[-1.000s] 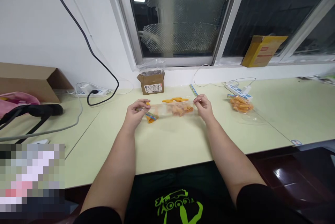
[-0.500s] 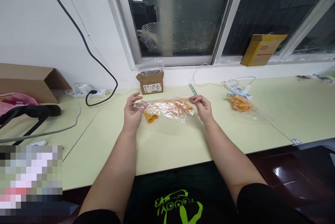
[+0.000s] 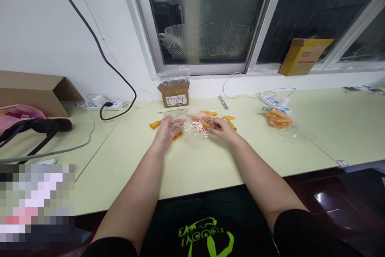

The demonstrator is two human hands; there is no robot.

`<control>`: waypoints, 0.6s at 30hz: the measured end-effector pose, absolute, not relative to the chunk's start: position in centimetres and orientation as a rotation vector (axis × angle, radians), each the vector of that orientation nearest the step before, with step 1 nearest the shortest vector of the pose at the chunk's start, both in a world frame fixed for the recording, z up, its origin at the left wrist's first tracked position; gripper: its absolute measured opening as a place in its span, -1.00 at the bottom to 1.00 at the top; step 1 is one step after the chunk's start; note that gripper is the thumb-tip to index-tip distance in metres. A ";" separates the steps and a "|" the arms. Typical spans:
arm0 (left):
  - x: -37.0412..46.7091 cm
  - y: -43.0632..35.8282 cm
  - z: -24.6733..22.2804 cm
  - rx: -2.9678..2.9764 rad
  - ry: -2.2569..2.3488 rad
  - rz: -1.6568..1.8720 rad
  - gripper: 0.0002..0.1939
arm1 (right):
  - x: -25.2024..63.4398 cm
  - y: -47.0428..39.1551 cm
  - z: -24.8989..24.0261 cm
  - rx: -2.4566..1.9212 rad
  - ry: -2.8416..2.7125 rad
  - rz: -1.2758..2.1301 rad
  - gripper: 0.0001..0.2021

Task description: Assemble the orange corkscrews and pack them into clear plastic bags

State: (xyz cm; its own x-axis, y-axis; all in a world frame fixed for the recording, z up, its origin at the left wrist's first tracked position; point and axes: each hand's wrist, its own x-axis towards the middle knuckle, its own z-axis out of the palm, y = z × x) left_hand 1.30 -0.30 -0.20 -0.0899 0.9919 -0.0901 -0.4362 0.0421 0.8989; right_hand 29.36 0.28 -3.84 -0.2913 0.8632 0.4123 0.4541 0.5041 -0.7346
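Note:
A clear plastic bag with orange-yellow pieces inside lies flat on the table in front of me. My left hand rests over its left part, fingers spread and touching the film. At the bag's right part, the bent, parted fingers of my right hand lie against the pieces through the plastic. Loose orange pieces, hollow and flared at the end, lie about: one orange piece left of my left hand, another partly under that hand, and a T-shaped orange piece beyond my right hand.
A small open carton stands by the wall behind the bag. To the right lies another filled bag of orange pieces near a power strip. A blue patterned strip lies at the back. Cables and a cardboard box occupy the left.
The bag, held up by its two top corners before, now lies on the table. Both hands have let go of the corners and moved inward onto it, uncovering loose pieces at both sides.

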 end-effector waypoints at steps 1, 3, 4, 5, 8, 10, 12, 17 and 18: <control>1.8 -0.4 -0.5 0.807 1.014 1.418 -0.58 | 29.2 0.1 -3.9 -1.106 -1.943 0.681 -0.48; 2.6 -0.5 -1.3 0.873 1.088 1.420 -0.46 | 29.0 0.0 -4.0 -1.141 -1.928 0.782 -0.43; 3.0 -0.5 -1.6 0.902 1.115 1.415 -0.42 | 28.9 0.0 -4.1 -1.153 -1.887 0.846 -0.41; 3.2 -0.5 -1.9 0.931 1.130 1.409 -0.39 | 28.8 0.0 -4.1 -1.162 -1.822 0.935 -0.41; 3.6 -0.7 -2.2 1.023 1.090 1.395 -0.35 | 28.2 0.2 -4.1 -1.100 -1.544 1.288 -0.51; 3.6 -0.9 -2.2 1.093 1.013 1.398 -0.29 | 27.7 0.3 -3.9 -0.936 -1.383 1.467 -0.64; 3.6 -1.2 -2.1 1.187 0.961 1.359 -0.31 | 27.2 0.2 -3.6 -0.738 -1.237 1.566 -0.71; 3.5 -2.1 -2.1 1.487 0.865 1.121 -0.45 | 26.1 -1.2 -2.4 -0.445 -0.991 1.834 -0.61; 3.5 -2.2 -2.2 1.505 0.815 1.100 -0.37 | 26.0 -1.6 -2.1 -0.394 -1.011 1.912 -0.53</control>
